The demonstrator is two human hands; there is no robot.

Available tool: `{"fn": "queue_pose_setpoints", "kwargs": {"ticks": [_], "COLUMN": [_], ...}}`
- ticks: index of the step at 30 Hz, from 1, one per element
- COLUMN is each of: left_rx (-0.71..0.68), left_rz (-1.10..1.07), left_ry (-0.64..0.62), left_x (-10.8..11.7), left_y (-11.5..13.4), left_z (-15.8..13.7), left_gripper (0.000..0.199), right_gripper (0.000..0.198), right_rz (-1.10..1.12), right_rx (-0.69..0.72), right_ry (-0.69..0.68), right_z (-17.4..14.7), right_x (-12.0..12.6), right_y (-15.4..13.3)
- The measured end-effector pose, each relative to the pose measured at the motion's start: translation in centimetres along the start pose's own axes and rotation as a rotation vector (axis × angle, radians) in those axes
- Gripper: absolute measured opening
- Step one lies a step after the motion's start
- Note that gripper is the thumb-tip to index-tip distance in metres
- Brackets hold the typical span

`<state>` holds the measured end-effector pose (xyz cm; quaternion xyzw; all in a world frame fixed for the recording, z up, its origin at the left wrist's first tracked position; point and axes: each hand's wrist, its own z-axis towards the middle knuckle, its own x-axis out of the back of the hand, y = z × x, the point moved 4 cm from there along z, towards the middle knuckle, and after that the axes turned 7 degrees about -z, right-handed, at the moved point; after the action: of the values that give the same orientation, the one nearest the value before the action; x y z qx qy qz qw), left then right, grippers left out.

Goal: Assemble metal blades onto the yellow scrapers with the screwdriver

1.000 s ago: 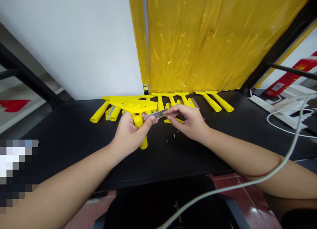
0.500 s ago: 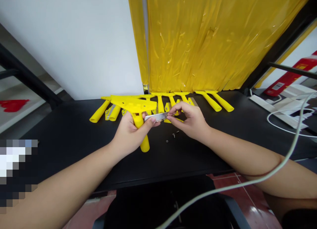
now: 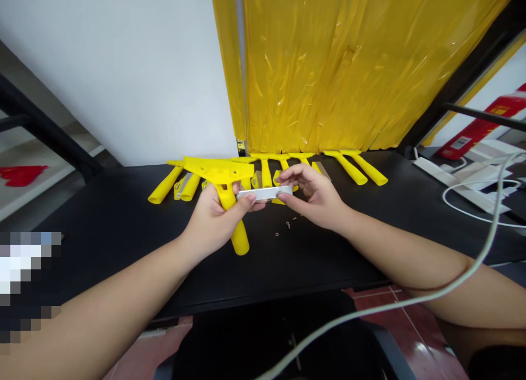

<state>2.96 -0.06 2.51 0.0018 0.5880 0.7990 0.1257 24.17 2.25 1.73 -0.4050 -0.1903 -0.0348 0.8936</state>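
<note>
My left hand grips the handle of a yellow plastic scraper, its wide head pointing up and left. The left thumb also presses one end of a thin metal blade. My right hand pinches the other end of that blade, so it lies level between both hands. A few small screws lie on the black table just below my right hand.
Several more yellow scraper handles and metal pieces lie in a row along the table's back edge under a yellow plastic curtain. A white cable crosses my right forearm. White boxes and cords sit at the far right.
The blade has turned from tilted to level and shows more of its face. My right hand has shifted slightly up and right along it; the scraper handle dropped a little.
</note>
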Motion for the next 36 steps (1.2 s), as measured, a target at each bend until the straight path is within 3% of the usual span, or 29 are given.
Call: {"fn": "queue_pose_setpoints", "kwargs": {"ticks": [5,11,16,21,26,36], "left_rx": [-0.075,-0.301,-0.378,-0.439,-0.584,-0.555], "left_rz": [0.178,0.489,0.532,0.473,0.435,0.366], "left_ry": [-0.059,-0.117,-0.118,-0.153,-0.219,-0.282], "left_x": [-0.3,-0.6,-0.4,0.1,0.1,-0.5], "left_y": [0.6,2.0,1.7,0.6,0.5,0.8], "left_z": [-0.2,-0.6,-0.9,-1.2,-1.1,-1.3], "left_gripper": [0.027,0.01,0.004,0.012,0.023,0.026], "right_gripper": [0.03,0.029,0.025,0.023,0.019,0.014], "right_rz": [0.307,0.5,0.557,0.612,0.653,0.634], "right_rx": [-0.283,-0.436,-0.464,-0.488,-0.468,-0.427], "right_ry": [-0.14,-0.167,-0.147,-0.12,-0.119,-0.095], "right_z": [-0.1,-0.1,-0.3,-0.5,-0.6,-0.5], "right_x": [-1.1,-1.6,-1.9,-2.2,-2.4,-2.3], "right_y": [0.8,1.4,1.5,1.6,1.7,1.2]}}
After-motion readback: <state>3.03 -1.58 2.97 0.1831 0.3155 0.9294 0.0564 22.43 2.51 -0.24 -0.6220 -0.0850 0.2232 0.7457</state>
